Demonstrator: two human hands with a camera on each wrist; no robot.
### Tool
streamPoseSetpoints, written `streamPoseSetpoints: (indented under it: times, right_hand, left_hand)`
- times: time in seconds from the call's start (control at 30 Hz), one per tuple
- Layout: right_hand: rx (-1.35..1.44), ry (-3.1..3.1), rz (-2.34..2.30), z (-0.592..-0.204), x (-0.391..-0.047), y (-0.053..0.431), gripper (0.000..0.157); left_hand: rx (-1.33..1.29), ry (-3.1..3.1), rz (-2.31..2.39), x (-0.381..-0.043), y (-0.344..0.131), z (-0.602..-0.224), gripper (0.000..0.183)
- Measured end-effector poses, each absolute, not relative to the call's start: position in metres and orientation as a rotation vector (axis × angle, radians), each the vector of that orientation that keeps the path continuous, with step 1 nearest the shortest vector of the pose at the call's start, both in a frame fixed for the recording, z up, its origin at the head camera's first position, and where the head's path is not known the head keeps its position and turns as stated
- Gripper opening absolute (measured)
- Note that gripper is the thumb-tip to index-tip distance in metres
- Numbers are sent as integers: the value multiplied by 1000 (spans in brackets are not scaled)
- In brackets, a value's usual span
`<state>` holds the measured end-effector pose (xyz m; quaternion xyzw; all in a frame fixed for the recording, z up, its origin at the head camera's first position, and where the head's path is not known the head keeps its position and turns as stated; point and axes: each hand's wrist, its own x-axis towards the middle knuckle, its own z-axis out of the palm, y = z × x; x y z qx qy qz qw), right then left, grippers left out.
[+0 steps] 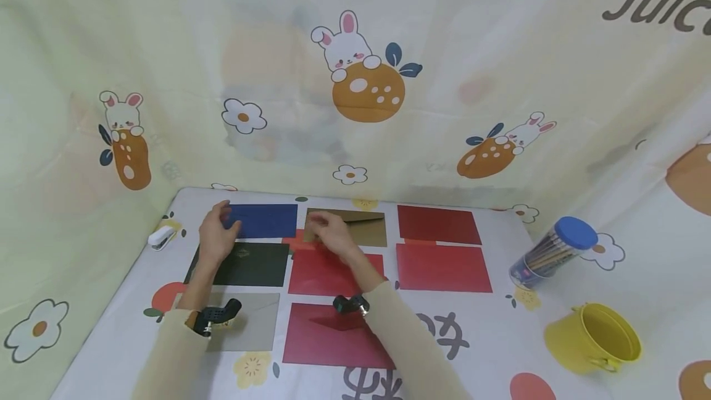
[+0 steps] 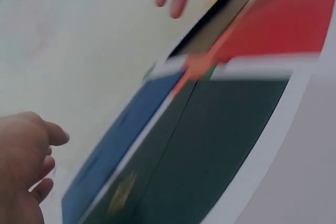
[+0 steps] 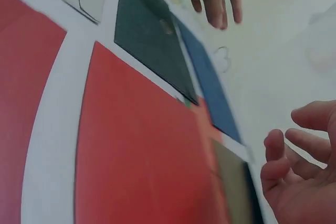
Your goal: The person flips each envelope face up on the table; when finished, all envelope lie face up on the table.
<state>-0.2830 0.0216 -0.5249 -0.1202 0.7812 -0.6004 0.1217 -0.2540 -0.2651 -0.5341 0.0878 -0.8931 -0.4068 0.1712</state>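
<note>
My left hand (image 1: 218, 234) hovers at the left end of a blue envelope (image 1: 266, 221), its fingers loosely bent and nothing between them. Over the left part of a gold-brown envelope (image 1: 369, 234) is my right hand (image 1: 335, 234), relaxed and also holding nothing; both wrist views show the hands apart from the paper. Below the blue one lies a dark green envelope (image 1: 252, 264). A red envelope (image 1: 316, 273) is partly hidden by my right forearm. Nearer me are a pale grey envelope (image 1: 252, 320) and a maroon envelope (image 1: 316, 341) with its flap visible.
At the right of the group lie a dark red envelope (image 1: 439, 224) and a bright red envelope (image 1: 444, 268). A tube of pencils with a blue lid (image 1: 576, 233) and a yellow bucket (image 1: 572, 341) stand farther right. A white stapler (image 1: 162, 237) sits at the left table edge.
</note>
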Motion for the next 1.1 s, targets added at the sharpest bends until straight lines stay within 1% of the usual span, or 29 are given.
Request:
streamPoseSetpoints:
  times: [0.1, 0.2, 0.33, 0.47, 0.57, 0.63, 0.7, 0.8, 0.93, 1.1]
  right_hand:
    - [-350, 2335, -1800, -517, -272, 53, 36]
    - [-280, 2461, -1792, -510, -259, 96, 33]
    - [-67, 2665, -1695, -506, -243, 166, 35]
    - [162, 2844, -1598, -511, -231, 244, 36]
    - [359, 2974, -1496, -515, -223, 296, 35]
    - [476, 3033, -1409, -518, -217, 322, 36]
    - [571, 3047, -1343, -522, -212, 340, 37]
    - [635, 3038, -1229, -528, -207, 356, 41]
    - [640, 2984, -1163, -537, -205, 363, 44]
    - [615, 2938, -1191, -544, -208, 362, 46]
  left_hand:
    - [142, -2508, -1253, -255, -232, -529, 56]
    - [9, -2518, -1379, -254, -193, -524, 52]
    - [-192, -2565, -1568, -249, -140, -521, 46]
    - [-382, -2629, -1779, -240, -89, -523, 45]
    - [-464, -2671, -1919, -232, -56, -527, 47]
    - [-468, -2721, -1927, -228, -37, -531, 49]
    - [-475, -2767, -1946, -227, -21, -535, 51]
    - [-487, -2827, -1950, -225, 0, -540, 53]
    - [-508, -2865, -1983, -225, 22, -543, 57]
    - [-494, -2867, -2074, -222, 39, -546, 63]
